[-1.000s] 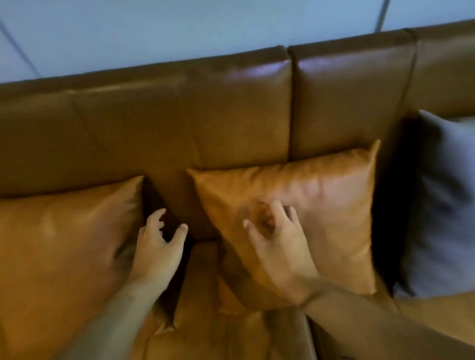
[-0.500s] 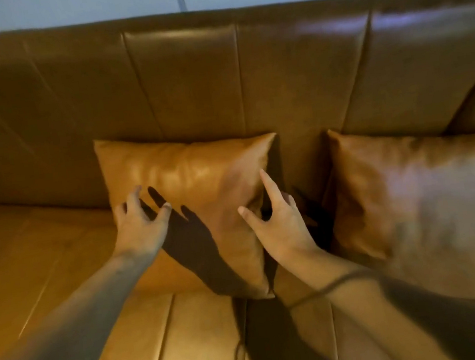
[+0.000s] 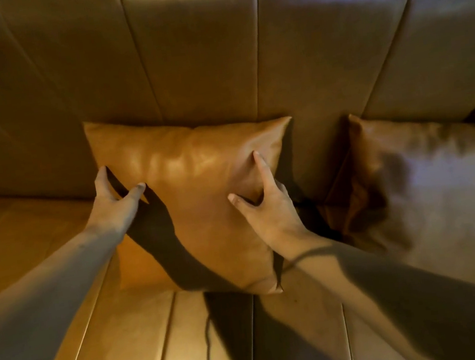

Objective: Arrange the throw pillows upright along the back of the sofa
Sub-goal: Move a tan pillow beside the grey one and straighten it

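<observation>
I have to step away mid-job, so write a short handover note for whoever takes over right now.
Left hand: open, at the left edge of the tan pillow, fingers behind it, thumb in front.
Right hand: open grip at its right side.
The tan pillow stands against the sofa back.
The second pillow, to the right, leans there too, blurred.
Done: both pillows upright.
Left: square up the tan pillow, then check further pillows out of view.
</observation>
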